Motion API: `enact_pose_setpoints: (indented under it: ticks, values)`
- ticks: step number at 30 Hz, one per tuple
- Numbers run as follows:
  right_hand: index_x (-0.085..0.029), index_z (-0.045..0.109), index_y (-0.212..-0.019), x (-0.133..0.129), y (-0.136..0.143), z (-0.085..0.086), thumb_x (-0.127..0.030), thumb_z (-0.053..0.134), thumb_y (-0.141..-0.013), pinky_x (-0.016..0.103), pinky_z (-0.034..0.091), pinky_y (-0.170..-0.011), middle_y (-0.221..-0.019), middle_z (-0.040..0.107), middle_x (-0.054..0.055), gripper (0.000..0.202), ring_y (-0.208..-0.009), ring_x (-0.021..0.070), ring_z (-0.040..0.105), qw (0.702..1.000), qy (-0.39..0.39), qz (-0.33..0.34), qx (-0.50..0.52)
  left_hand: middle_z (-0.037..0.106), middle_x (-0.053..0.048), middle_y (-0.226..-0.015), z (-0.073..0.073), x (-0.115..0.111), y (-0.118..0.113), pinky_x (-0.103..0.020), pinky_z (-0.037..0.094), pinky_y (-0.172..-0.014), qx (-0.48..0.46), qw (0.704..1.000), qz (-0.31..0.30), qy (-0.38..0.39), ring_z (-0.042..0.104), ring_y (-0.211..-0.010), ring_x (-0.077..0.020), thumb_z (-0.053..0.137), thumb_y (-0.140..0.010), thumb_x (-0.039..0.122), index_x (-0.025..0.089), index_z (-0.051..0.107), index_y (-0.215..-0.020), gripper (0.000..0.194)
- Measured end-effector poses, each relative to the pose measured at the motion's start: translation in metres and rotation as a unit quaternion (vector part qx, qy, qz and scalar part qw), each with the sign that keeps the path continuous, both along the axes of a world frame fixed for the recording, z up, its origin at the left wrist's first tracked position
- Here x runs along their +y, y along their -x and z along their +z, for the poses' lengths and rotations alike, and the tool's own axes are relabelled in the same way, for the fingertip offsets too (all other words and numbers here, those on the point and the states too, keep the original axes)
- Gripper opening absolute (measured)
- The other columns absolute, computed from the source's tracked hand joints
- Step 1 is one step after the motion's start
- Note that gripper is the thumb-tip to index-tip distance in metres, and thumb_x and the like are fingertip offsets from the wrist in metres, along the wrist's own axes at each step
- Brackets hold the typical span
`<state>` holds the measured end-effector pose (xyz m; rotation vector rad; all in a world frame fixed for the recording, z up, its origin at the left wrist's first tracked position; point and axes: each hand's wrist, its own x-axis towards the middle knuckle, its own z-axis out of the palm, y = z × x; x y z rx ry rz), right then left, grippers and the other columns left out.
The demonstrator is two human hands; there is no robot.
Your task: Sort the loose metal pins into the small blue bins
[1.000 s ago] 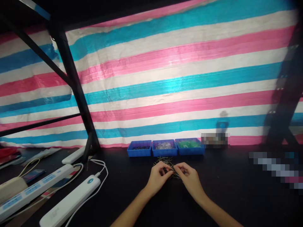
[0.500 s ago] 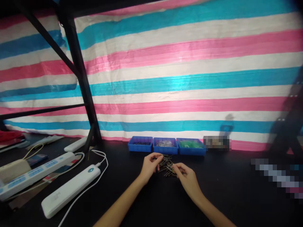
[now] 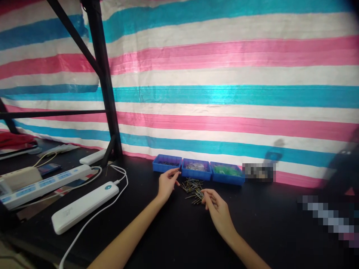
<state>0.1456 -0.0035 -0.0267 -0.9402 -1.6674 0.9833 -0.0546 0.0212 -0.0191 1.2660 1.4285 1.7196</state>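
Note:
A loose pile of thin metal pieces (image 3: 192, 186), like screws or pins, lies on the black table. My left hand (image 3: 167, 183) is just left of the pile, in front of the left blue bin (image 3: 167, 168); its thumb and index finger pinch something too small to make out. My right hand (image 3: 215, 205) is at the pile's right edge with its fingertips closed together; what they hold is hidden. Dark small parts lie in the left bin, clear ones in the middle blue bin (image 3: 196, 175), green ones in the right blue bin (image 3: 227, 178).
At the left are a white power bank (image 3: 84, 209) with a cable, a white power strip (image 3: 47, 186) and a black metal frame post (image 3: 108, 93). A striped sheet (image 3: 224, 97) hangs behind the table. Blurred items lie at the right.
My left hand has moved left, off the pile and toward the left bin. My right hand stays by the pile's right side. The camera view has shifted slightly.

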Motion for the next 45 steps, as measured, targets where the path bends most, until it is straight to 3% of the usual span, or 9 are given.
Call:
enact_pose_setpoints:
  ticks: [6,13,19,24,26,31,36,41,45]
  values:
    - [-0.017,0.057,-0.093,0.001,0.001,-0.001,-0.047,0.044,-0.080,0.022,0.039,-0.049,-0.067,0.055,0.003,0.036,-0.057,0.0130,0.049,1.000,-0.005,-0.004,0.002,0.057,-0.012,-0.112,0.001,0.003,0.004,-0.014,0.030,-0.028,0.024,0.999,0.000,-0.048,0.059,-0.048,-0.0083,0.059,-0.072,0.035,0.018,0.051,-0.116,0.048]
    - [-0.017,0.057,-0.094,0.003,0.001,-0.003,-0.046,0.046,-0.079,0.022,0.039,-0.048,-0.067,0.056,0.003,0.034,-0.057,0.0134,0.051,1.000,-0.003,-0.005,-0.007,0.041,-0.014,-0.130,-0.008,0.011,0.014,-0.016,0.041,-0.040,0.059,0.998,-0.018,-0.014,0.061,-0.056,-0.0088,0.063,-0.068,0.027,0.022,0.033,-0.130,0.069]
    - [-0.016,0.057,-0.095,0.006,0.001,-0.007,-0.043,0.047,-0.078,0.023,0.041,-0.049,-0.069,0.057,0.004,0.033,-0.058,0.0148,0.052,0.999,-0.024,-0.013,-0.028,0.061,-0.013,-0.107,-0.014,0.014,0.020,-0.024,0.047,-0.058,0.166,0.986,-0.006,0.013,0.059,-0.056,-0.0102,0.060,-0.069,0.025,0.016,0.019,-0.135,0.078]
    - [-0.019,0.059,-0.093,0.012,-0.001,-0.010,-0.033,0.049,-0.076,0.025,0.040,-0.053,-0.072,0.058,0.004,0.024,-0.063,0.0164,0.051,0.982,-0.109,-0.066,-0.139,0.011,-0.017,-0.141,-0.019,0.013,0.018,-0.026,0.048,-0.064,0.282,0.959,0.031,0.002,0.058,-0.063,-0.0086,0.054,-0.072,0.025,0.018,0.028,-0.132,0.066]
    - [-0.020,0.061,-0.090,0.013,-0.004,-0.009,-0.031,0.050,-0.073,0.029,0.042,-0.061,-0.076,0.059,0.005,0.022,-0.068,0.0179,0.051,0.968,-0.147,-0.093,-0.181,0.007,-0.016,-0.142,-0.020,0.013,0.017,-0.026,0.048,-0.064,0.298,0.954,0.036,0.015,0.059,-0.066,-0.0094,0.051,-0.075,0.026,0.017,0.029,-0.132,0.062]
    - [-0.027,0.061,-0.092,0.014,-0.011,-0.008,-0.041,0.058,-0.064,0.040,0.037,-0.077,-0.099,0.055,0.005,0.031,-0.094,0.0262,0.048,0.930,-0.144,-0.164,-0.295,0.012,-0.012,-0.143,-0.015,0.006,0.014,-0.024,0.047,-0.059,0.319,0.945,0.059,0.035,0.058,-0.066,-0.0090,0.048,-0.076,0.026,0.020,0.032,-0.130,0.057]
    - [-0.024,0.054,-0.111,0.014,-0.011,-0.015,-0.055,0.056,-0.062,0.043,0.031,-0.087,-0.112,0.049,0.009,0.058,-0.107,0.0292,0.041,0.907,-0.130,-0.173,-0.361,0.036,-0.004,-0.131,-0.003,-0.009,0.000,-0.021,0.045,-0.057,0.337,0.938,0.085,-0.002,0.054,-0.060,-0.0062,0.044,-0.079,0.024,0.026,0.044,-0.118,0.039]
    - [-0.027,0.056,-0.107,0.013,-0.013,-0.008,-0.050,0.055,-0.066,0.038,0.033,-0.085,-0.110,0.052,0.007,0.047,-0.104,0.0261,0.043,0.901,-0.141,-0.136,-0.388,0.057,0.002,-0.092,0.008,-0.029,-0.024,-0.020,0.043,-0.061,0.458,0.884,-0.081,-0.035,0.054,-0.065,-0.0093,0.042,-0.080,0.027,0.025,0.054,-0.098,0.022]
    - [-0.028,0.059,-0.101,0.012,-0.015,-0.001,-0.040,0.054,-0.070,0.034,0.036,-0.077,-0.101,0.055,0.005,0.034,-0.093,0.0230,0.049,0.911,-0.129,-0.104,-0.377,0.056,0.000,-0.093,0.011,-0.039,-0.037,-0.022,0.042,-0.068,0.529,0.829,-0.173,-0.053,0.055,-0.082,-0.0140,0.047,-0.078,0.031,0.024,0.054,-0.098,0.022]
